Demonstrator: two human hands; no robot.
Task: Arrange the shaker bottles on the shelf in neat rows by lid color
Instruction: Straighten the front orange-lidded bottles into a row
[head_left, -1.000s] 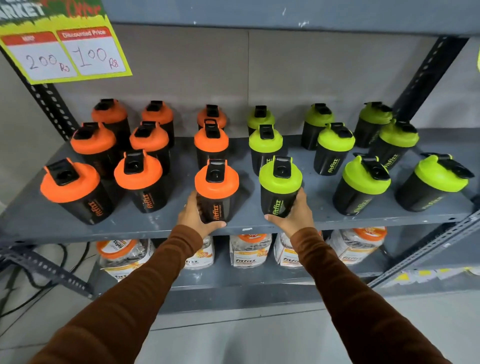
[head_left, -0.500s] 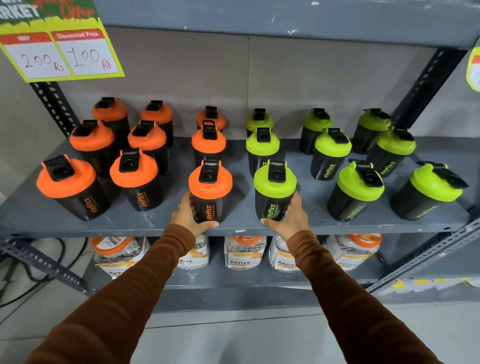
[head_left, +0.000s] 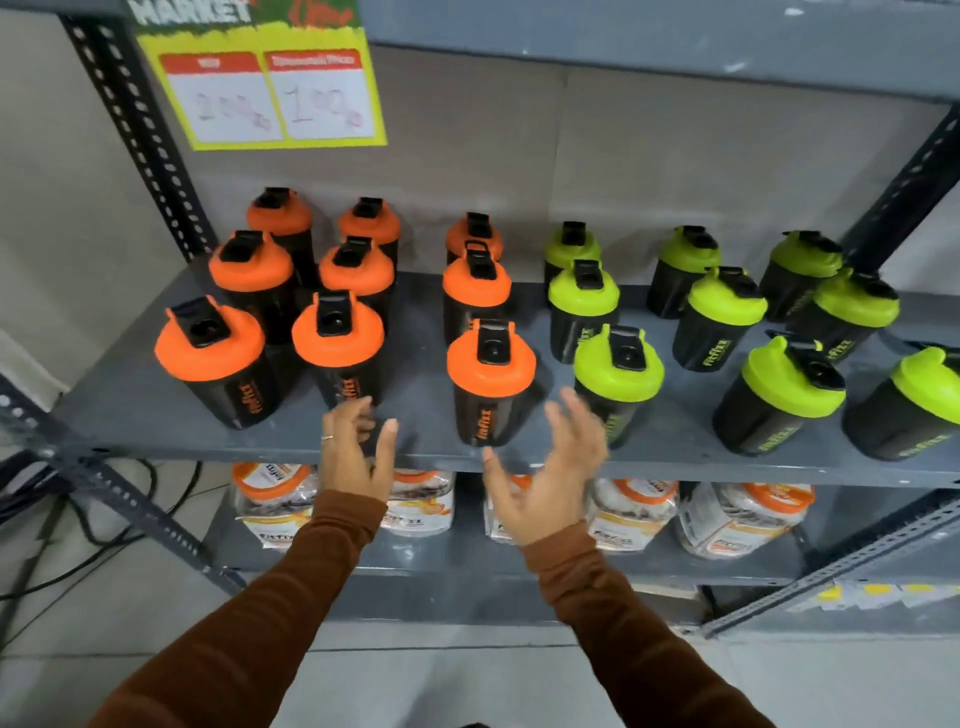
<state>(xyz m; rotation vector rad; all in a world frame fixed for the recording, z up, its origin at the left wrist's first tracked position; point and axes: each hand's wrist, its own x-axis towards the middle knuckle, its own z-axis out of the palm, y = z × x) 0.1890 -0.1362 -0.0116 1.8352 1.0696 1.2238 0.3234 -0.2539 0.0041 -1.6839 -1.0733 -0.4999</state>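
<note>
Black shaker bottles stand on the grey shelf (head_left: 415, 364), several with orange lids on the left half, several with green lids on the right half. The front orange-lidded bottle (head_left: 491, 382) and the front green-lidded bottle (head_left: 618, 382) stand side by side near the shelf's front edge. My left hand (head_left: 356, 452) hovers open left of the orange one, just in front of another orange-lidded bottle (head_left: 337, 348). My right hand (head_left: 556, 467) is open, fingers spread, between and in front of the two front bottles, holding nothing.
A yellow price sign (head_left: 265, 88) hangs at the upper left. The lower shelf (head_left: 467, 551) holds several clear jars with orange lids (head_left: 270, 499). Slotted steel uprights (head_left: 135, 135) frame the rack, and cables (head_left: 78, 535) lie on the floor at left.
Both hands have let go of the front orange-lidded and green-lidded bottles and drawn back from them. The view has shifted left, so the shelf appears further right.
</note>
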